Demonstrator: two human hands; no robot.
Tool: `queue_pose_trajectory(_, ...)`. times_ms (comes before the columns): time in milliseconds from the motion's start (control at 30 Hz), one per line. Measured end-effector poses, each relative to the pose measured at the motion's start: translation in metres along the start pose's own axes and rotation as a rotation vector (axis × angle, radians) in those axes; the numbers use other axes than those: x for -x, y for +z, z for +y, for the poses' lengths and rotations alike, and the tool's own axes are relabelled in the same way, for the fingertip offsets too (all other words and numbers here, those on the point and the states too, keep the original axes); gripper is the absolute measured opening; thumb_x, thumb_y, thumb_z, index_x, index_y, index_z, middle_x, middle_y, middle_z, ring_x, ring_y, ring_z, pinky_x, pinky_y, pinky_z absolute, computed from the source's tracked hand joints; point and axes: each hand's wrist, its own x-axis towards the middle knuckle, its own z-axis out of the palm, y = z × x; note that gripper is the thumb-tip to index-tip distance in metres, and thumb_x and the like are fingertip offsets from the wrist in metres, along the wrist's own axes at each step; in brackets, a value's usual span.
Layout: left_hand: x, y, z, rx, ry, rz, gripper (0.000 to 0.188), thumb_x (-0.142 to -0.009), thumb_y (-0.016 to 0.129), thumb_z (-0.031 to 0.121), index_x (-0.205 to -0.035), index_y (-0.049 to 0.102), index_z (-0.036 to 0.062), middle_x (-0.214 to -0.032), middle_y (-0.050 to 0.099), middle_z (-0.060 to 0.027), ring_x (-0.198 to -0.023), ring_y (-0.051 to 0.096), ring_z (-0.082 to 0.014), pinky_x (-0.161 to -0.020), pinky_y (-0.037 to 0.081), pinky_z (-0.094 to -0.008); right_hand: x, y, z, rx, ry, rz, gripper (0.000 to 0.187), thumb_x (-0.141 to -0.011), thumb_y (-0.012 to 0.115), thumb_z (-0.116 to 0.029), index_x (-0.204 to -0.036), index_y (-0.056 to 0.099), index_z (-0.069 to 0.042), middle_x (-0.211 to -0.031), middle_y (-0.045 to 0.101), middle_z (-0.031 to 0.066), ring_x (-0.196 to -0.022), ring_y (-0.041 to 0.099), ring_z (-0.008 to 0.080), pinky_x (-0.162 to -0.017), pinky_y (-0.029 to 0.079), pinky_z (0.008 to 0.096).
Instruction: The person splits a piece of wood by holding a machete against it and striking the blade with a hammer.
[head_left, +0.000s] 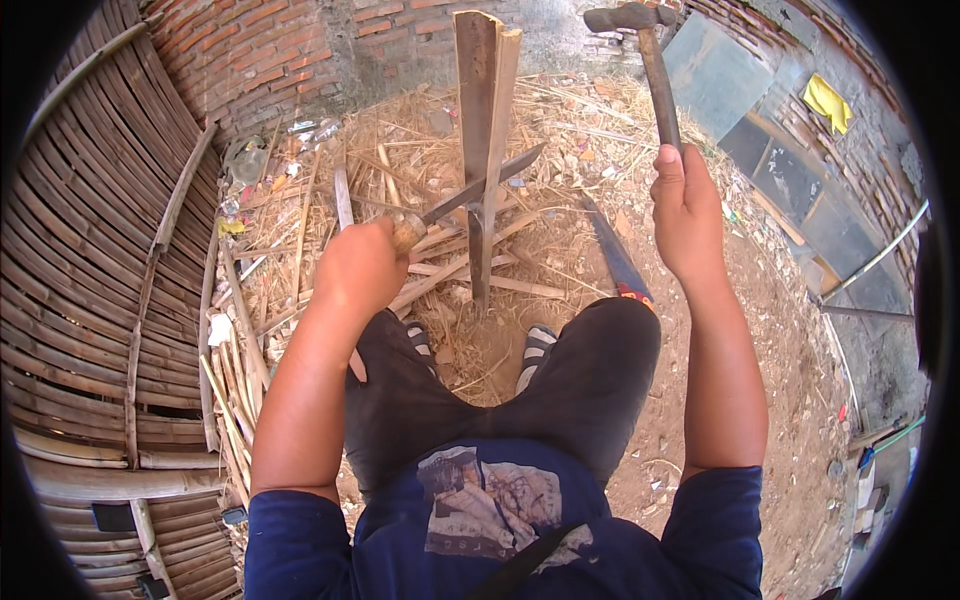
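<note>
Navy T-shirt [400, 575], left fingers [385, 240] wrapped round machete handle [409, 233], upright split bamboo [478, 130] to their right, right fingers [669, 176] gripping hammer [657, 88]

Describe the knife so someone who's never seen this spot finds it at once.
Start at the brick wall up top, then the tall bamboo piece standing upright before it. The knife crosses that piece at a slant, its wooden handle in the left hand. Unlike the saw lying to its right, it is hand-held and meets the bamboo.
</note>
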Motion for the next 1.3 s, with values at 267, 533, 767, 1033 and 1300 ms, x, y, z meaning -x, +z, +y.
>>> queue_pose_trajectory(267, 0.002, -0.003, -0.004, -0.038, 0.000, -0.020, 0.038, -0.086, 0.077, 0.030, -0.093, 0.064, -0.0048, -0.088, 0.070, -0.0280, -0.088, 0.068, -0.0465, -0.080, 0.054, -0.0521, 0.026, 0.036, 0.027, 0.379, 0.003, -0.507, 0.041, -0.106, 0.050, -0.039, -0.102, 0.058, 0.001, -0.081, 0.067, 0.0267, -0.081, 0.065, 0.0472, -0.071, 0.049, 0.0532)
queue_pose_trajectory(533, 0.003, -0.001, -0.005, -0.043, -0.021, -0.031, 0.037, -0.086, 0.077, 0.030, -0.093, 0.064, -0.0042, -0.088, 0.069, -0.0279, -0.089, 0.068, -0.0460, -0.080, 0.054, -0.0516, -0.005, -0.005, -0.003, 0.012, 0.088, -0.131, 0.044, -0.107, 0.047, -0.042, -0.100, 0.059, 0.000, -0.072, 0.063, 0.0176, -0.073, 0.069, 0.0278, -0.067, 0.050, 0.0427)
queue_pose_trajectory(767, 0.006, -0.010, 0.005, -0.065, -0.076, -0.073, 0.037, -0.087, 0.077, 0.030, -0.098, 0.065, -0.0042, -0.092, 0.070, -0.0275, -0.093, 0.068, -0.0449, -0.084, 0.055, -0.0505, 0.043, 0.055, 0.046, 0.401, 0.025, -0.430, 0.040, -0.107, 0.048, -0.041, -0.109, 0.053, -0.001, -0.078, 0.066, 0.0256, -0.077, 0.067, 0.0449, -0.069, 0.049, 0.0556)
queue_pose_trajectory(1033, 0.007, -0.012, -0.001, -0.101, -0.097, -0.067, 0.033, -0.088, 0.076, 0.031, -0.101, 0.068, 0.0013, -0.096, 0.072, -0.0239, -0.096, 0.070, -0.0419, -0.084, 0.056, -0.0489, 0.017, 0.029, 0.014, 0.138, 0.032, -0.324, 0.040, -0.107, 0.048, -0.038, -0.102, 0.061, 0.001, -0.075, 0.064, 0.0211, -0.071, 0.065, 0.0373, -0.065, 0.048, 0.0469)
queue_pose_trajectory(1300, 0.005, 0.000, -0.002, -0.066, -0.068, -0.078, 0.036, -0.087, 0.076, 0.030, -0.096, 0.065, -0.0032, -0.092, 0.071, -0.0262, -0.092, 0.068, -0.0448, -0.083, 0.055, -0.0507, 0.045, 0.053, 0.032, 0.170, 0.021, -0.170, 0.035, -0.107, 0.050, -0.037, -0.107, 0.055, -0.002, -0.074, 0.065, 0.0233, -0.067, 0.065, 0.0419, -0.064, 0.050, 0.0486)
